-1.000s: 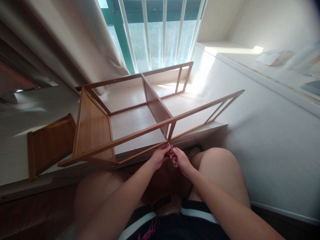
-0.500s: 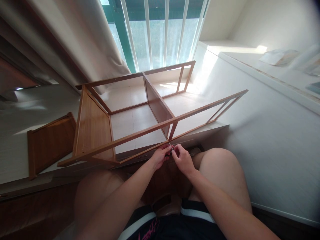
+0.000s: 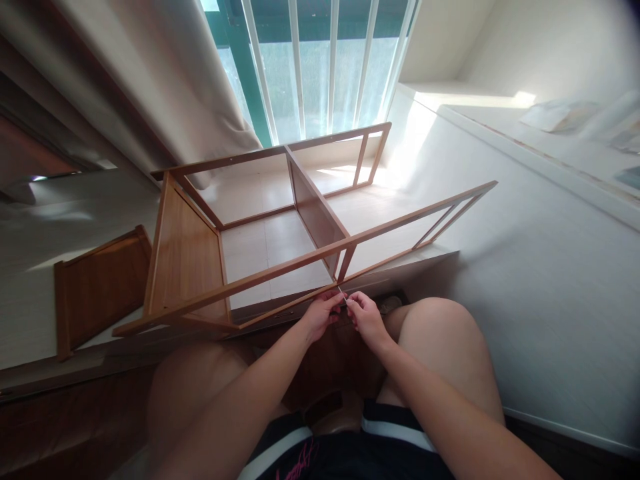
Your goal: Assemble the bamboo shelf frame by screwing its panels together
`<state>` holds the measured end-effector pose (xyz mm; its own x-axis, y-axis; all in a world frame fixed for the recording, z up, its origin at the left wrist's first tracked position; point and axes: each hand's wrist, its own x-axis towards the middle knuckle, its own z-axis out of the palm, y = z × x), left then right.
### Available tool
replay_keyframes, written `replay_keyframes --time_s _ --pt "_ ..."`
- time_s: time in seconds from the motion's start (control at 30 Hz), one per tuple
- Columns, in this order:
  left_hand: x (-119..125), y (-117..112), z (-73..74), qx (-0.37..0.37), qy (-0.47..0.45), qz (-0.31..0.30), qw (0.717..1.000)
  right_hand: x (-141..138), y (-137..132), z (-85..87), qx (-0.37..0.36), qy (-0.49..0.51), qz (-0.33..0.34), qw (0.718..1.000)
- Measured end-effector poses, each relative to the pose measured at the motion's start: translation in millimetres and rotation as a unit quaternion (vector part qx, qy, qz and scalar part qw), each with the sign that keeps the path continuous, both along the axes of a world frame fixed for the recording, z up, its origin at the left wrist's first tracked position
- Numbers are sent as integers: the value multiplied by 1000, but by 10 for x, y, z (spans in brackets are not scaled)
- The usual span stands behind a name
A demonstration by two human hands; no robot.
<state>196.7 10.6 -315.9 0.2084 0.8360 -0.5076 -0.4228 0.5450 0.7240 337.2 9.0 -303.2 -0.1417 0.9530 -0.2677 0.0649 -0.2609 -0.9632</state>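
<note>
A wooden shelf frame (image 3: 280,267) lies on its side on the pale floor in front of my knees, with a solid panel at its left end and a divider (image 3: 313,210) in the middle. My left hand (image 3: 320,315) is closed on the near lower rail just below the divider. My right hand (image 3: 364,317) pinches a thin metal tool (image 3: 341,293) whose tip meets the rail at that joint. Both hands touch each other there.
A loose wooden panel (image 3: 97,287) lies on the floor to the left. A curtain (image 3: 165,87) and a barred window (image 3: 325,67) stand behind the frame. A white wall (image 3: 525,267) runs along the right. My bare knees flank the hands.
My right hand has shifted slightly up and right while working the small tool at the joint. The frame and my left hand stay about where they were.
</note>
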Motion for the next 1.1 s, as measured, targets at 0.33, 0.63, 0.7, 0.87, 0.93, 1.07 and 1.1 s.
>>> replay_keyframes --time_s 0.33,0.63,0.7,0.87,0.93,1.07,1.1 --pt "20 -16 -21 15 -25 -17 999 12 -28 37 -185 221 7 958" --pt "21 -18 -25 21 -32 -15 999 40 -15 74 -229 266 36 936" --pt "20 -15 -16 19 -29 -11 999 24 -17 47 -208 230 33 950" --pt "15 -11 20 16 -24 -7 1000 -13 -22 -40 -65 58 23 996" --pt "9 -12 34 13 -22 -6 1000 -5 -29 -47 15 -11 19 1000" --pt "-5 -14 49 4 -16 -7 1000 38 -41 -3 103 -124 11 987" --pt "-7 -13 50 3 -14 -7 1000 46 -41 11 115 -144 9 983"
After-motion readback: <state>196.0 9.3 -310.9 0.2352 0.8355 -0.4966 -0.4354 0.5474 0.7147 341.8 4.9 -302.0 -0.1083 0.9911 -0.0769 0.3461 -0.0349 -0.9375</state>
